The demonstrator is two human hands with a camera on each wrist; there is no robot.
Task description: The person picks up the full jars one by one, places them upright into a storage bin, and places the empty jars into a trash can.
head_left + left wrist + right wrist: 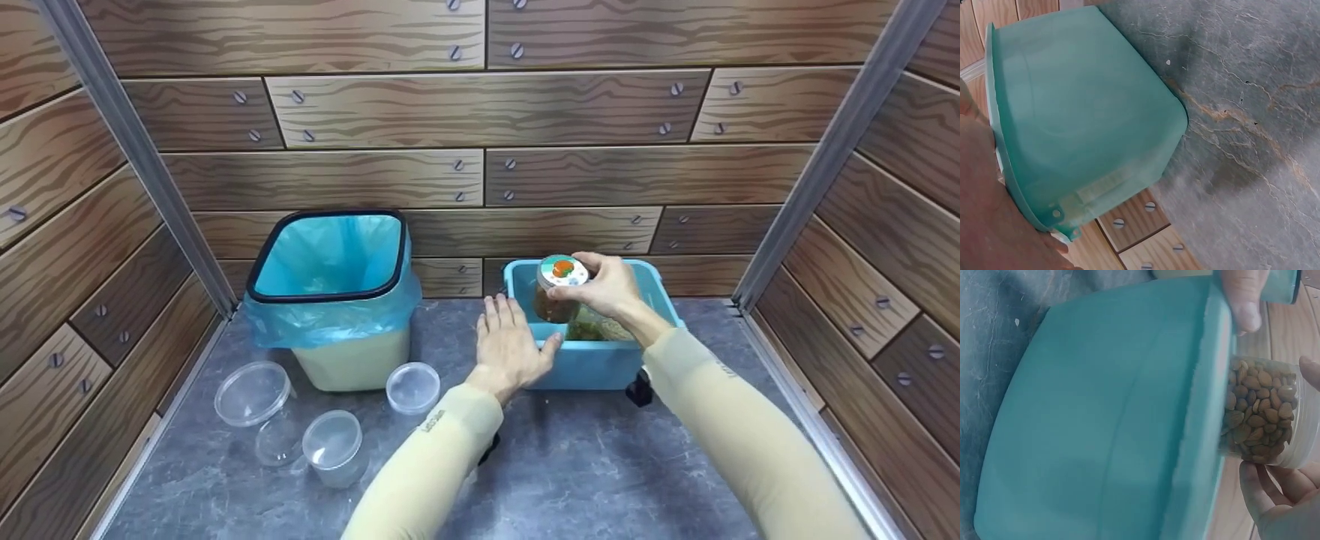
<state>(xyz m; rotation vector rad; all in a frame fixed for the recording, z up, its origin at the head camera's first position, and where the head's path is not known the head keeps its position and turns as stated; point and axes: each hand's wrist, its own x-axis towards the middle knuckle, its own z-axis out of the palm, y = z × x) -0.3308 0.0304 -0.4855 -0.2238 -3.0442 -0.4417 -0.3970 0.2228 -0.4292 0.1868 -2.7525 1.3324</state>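
My right hand [611, 286] grips a clear jar of almonds [1264, 410] near its lid, thumb on one side and fingers on the other. The jar's lid [562, 271] is white and green with an orange picture. Its lower part sits behind the front rim of a light blue plastic bin [589, 369] in the right wrist view. Beside the bin's left front corner, my left hand [508, 346] is spread with straight fingers, its thumb at the rim. Inside the bin, a container with green contents [587, 330] shows beside a pale one [615, 330].
To the left stands a cream trash can [352, 364] with a black rim and blue liner [337, 251]. In front of it are several clear plastic tubs, among them a wide one [253, 394], an upright one [334, 446] and a small one [413, 388]. Wood-patterned walls [570, 112] enclose the grey table [600, 465].
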